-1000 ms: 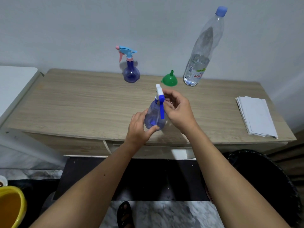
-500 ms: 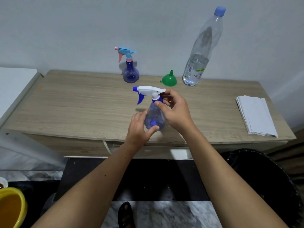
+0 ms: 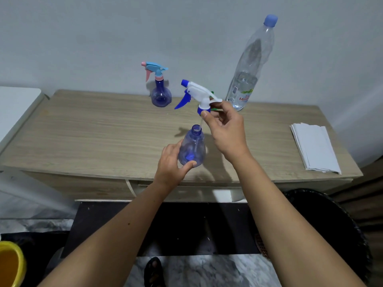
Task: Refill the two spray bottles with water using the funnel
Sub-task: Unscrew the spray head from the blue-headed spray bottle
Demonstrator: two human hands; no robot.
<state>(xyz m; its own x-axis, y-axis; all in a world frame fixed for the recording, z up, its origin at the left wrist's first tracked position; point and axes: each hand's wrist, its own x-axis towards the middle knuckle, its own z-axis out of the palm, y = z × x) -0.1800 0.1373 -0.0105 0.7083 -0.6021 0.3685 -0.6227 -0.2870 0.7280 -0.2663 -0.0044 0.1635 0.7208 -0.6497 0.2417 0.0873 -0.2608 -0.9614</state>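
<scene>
the right hand (image 3: 224, 131) pinches the white and blue spray head (image 3: 196, 94) by its collar, lifted just above the open neck of the near spray bottle (image 3: 192, 148), its dip tube dipping into the neck. the left hand (image 3: 172, 164) curls round that bottle's base. behind the bottle stand the second spray bottle (image 3: 159, 88) and the water bottle (image 3: 250, 65); the green funnel (image 3: 213, 96) is mostly hidden behind the spray head.

Soft, even indoor light fills the scene, moderately bright with no hard glare. Faint, diffuse shadows fall on the bench (image 3: 93, 129) beside the right hand (image 3: 224, 131) and on the wall (image 3: 83, 38) behind the far spray bottle (image 3: 159, 90). Wide-angle distortion bends the tall water bottle (image 3: 251, 63) and the bench's edges. Detail is slightly soft overall, and the floor below is dim.
</scene>
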